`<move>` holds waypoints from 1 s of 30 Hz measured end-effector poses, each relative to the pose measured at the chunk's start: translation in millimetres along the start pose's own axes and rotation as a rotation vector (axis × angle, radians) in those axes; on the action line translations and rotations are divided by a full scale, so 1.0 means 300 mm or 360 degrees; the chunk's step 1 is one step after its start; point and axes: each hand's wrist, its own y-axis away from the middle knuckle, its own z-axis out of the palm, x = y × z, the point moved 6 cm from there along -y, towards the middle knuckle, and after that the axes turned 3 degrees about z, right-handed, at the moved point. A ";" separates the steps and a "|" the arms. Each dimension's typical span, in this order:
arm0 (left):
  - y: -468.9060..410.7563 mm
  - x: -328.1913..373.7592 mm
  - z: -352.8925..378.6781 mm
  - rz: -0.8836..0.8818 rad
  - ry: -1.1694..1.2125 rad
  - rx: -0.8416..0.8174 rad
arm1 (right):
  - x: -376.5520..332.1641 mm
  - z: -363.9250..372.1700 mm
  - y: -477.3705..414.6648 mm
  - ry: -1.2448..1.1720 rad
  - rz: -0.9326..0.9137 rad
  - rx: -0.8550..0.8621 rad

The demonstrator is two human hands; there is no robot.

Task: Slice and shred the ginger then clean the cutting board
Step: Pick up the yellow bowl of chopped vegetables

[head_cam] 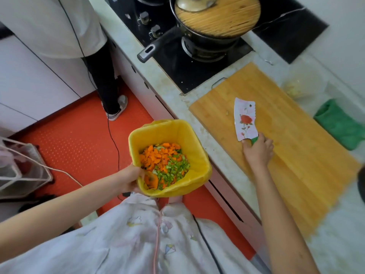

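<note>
Cutting board (286, 155), lying on the table (171, 91) beside the stove and looking almost bare, with only a small pale scrap (227, 113) sitting just left of the knife (245, 119). Judging this as the cleaning stage, with slicing and shredding apparently finished.

Gripping the knife's green handle in the right hand (257, 151), fingers curled round it, keeping the flowered blade flat on the wood and pointing away. Holding a yellow-lined bin (177, 127) by its near rim with the left hand (131, 178), just off the table's front edge and lower than the board. Carrying chopped orange and green trimmings (164, 163) inside.

Possibly seeing the ginger as a pale heap in a clear bowl (302, 86) beyond the board, but too blurred for telling.

Next, probably needing to bring the bin tight under the table edge, then sweep the blade toward it and push the scrap over. After that, likely reaching for the green cloth (339, 125) at the board's far side and wiping down.
</note>
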 end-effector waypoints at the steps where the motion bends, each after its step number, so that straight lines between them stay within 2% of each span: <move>1: -0.007 -0.001 -0.004 0.0007 0.0015 0.0005 | 0.007 -0.001 -0.004 -0.0011 -0.0023 0.0002; 6: 0.008 0.008 0.007 0.0063 -0.0002 0.0090 | 0.056 0.032 -0.024 0.0113 -0.0050 -0.0226; 10: 0.010 0.000 0.017 0.0073 -0.0062 0.0123 | 0.040 0.038 -0.012 0.0180 -0.0094 -0.0141; 14: 0.027 -0.004 0.022 0.0057 -0.0075 0.0132 | 0.031 -0.008 -0.011 -0.0032 -0.0156 0.0087; 17: 0.043 0.003 0.039 0.0072 -0.0073 0.0134 | 0.042 -0.027 -0.031 -0.0087 -0.0095 0.0025; 22: 0.087 0.056 0.041 0.0065 -0.0169 0.0179 | 0.028 -0.048 -0.060 -0.0035 -0.0175 -0.0090; 30: 0.110 0.119 0.051 0.0047 -0.0203 0.0296 | 0.038 -0.049 -0.032 -0.0279 -0.0180 0.0028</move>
